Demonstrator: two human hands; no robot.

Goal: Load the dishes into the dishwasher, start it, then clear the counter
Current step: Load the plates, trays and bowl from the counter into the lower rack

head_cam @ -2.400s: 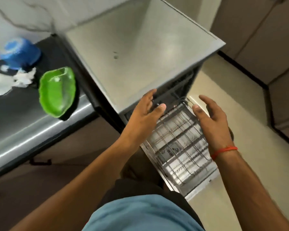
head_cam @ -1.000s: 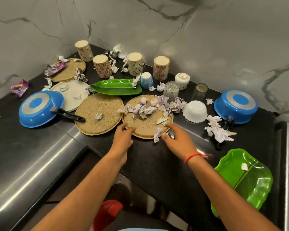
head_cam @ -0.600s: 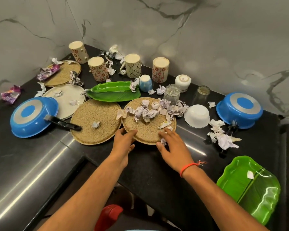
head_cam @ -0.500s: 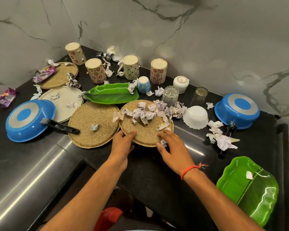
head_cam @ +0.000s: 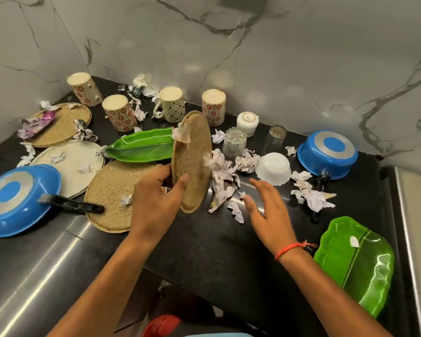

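Observation:
My left hand (head_cam: 156, 200) grips a speckled tan plate (head_cam: 192, 161) by its near edge and holds it tilted up on its side above the black counter (head_cam: 199, 246). Crumpled paper scraps (head_cam: 223, 181) slide off it to the right and lie piled on the counter. My right hand (head_cam: 267, 207) hovers open just right of the scraps, holding nothing. A second tan plate (head_cam: 112, 190) lies flat to the left.
Upturned patterned mugs (head_cam: 119, 113) stand along the marble wall. A long green leaf dish (head_cam: 144, 144), white plate (head_cam: 71, 161), blue pans (head_cam: 15, 198) (head_cam: 328, 152), white bowl (head_cam: 274, 167), glasses (head_cam: 233, 142) and a green leaf plate (head_cam: 357, 263) at the right edge crowd the counter.
My view swung from the dishwasher rack to the counter. Both hands reached the littered tan plate; my left hand lifted and tipped it, spilling the paper, and my right hand let go.

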